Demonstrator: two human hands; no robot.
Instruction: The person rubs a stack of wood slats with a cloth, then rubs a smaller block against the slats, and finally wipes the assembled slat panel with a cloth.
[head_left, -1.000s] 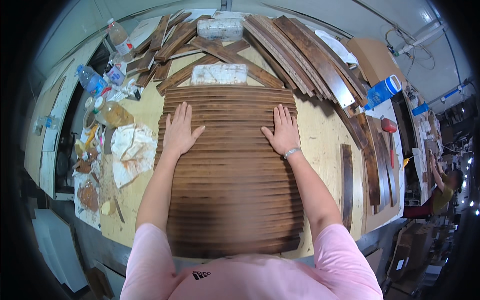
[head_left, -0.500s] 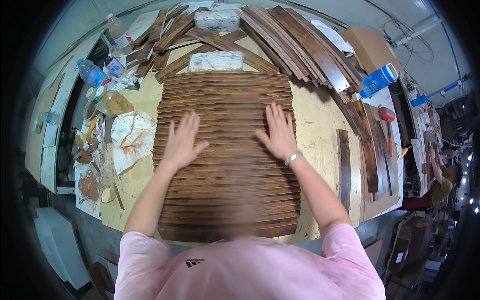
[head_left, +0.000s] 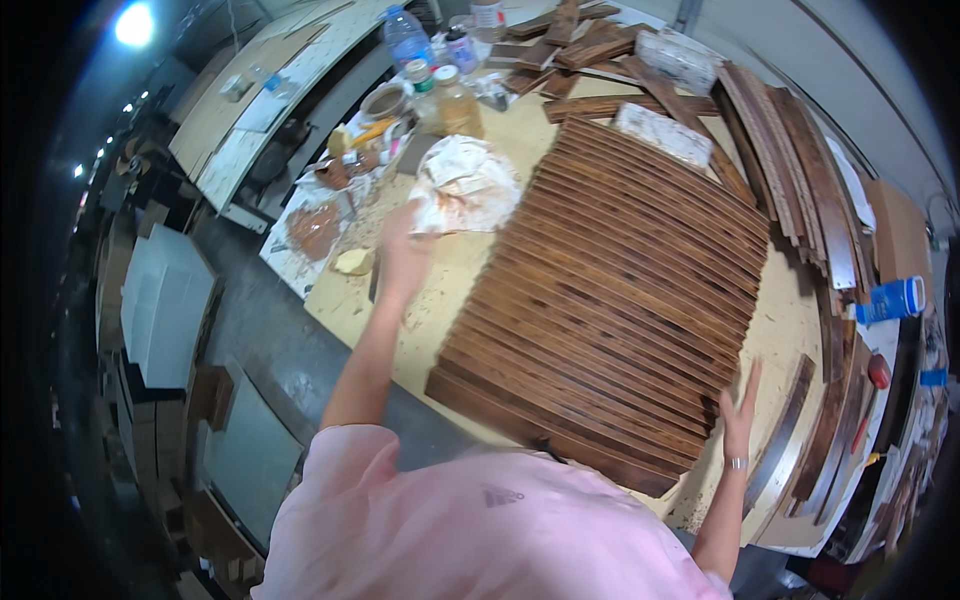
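Observation:
A broad panel of dark brown wooden slats (head_left: 610,300), laid side by side, covers the middle of the workbench. Beyond its left edge, my left hand (head_left: 404,255) is at the near-left side of a crumpled white cloth (head_left: 468,185) with brown stains. Motion smears its fingers, so whether they touch or grip the cloth is unclear. My right hand (head_left: 738,415), with a metal band at the wrist, is beside the panel's right edge. Its fingers and thumb are spread, and it holds nothing.
White wrapped blocks (head_left: 665,135) stand behind the panel. Loose dark boards (head_left: 800,170) lie at the back and right, near a blue bottle (head_left: 890,300) and a red-headed tool (head_left: 878,372). Several bottles (head_left: 458,105) and a yellowish lump (head_left: 353,262) sit on the left.
Both hands have come off the slat panel: the left moved left to the cloth, the right to the panel's right edge. The view has turned left, so the panel appears tilted.

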